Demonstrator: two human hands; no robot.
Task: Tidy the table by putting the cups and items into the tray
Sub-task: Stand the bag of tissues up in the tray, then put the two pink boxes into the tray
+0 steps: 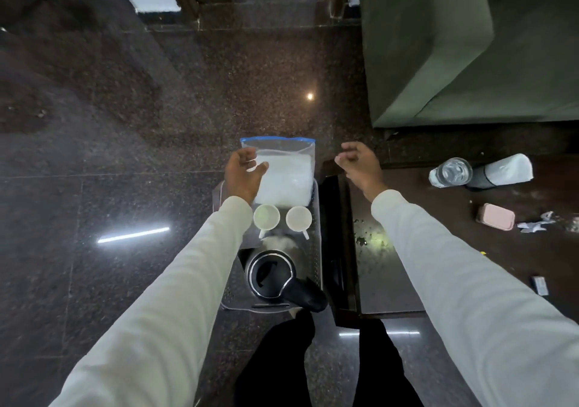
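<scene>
The left hand (242, 173), fingers apart, touches the bag (286, 178) at the tray's (316, 250) twelve o'clock end, beyond two cups (266, 216); the right hand (360, 164) hovers, fingers loosely curled, empty.

Dark speckled granite floor (125, 124), polished, lamp reflections at centre and 8 o'clock. Green sofa (454, 46) at 1 o'clock. Dark wooden table (438, 250) at 3 o'clock.
</scene>
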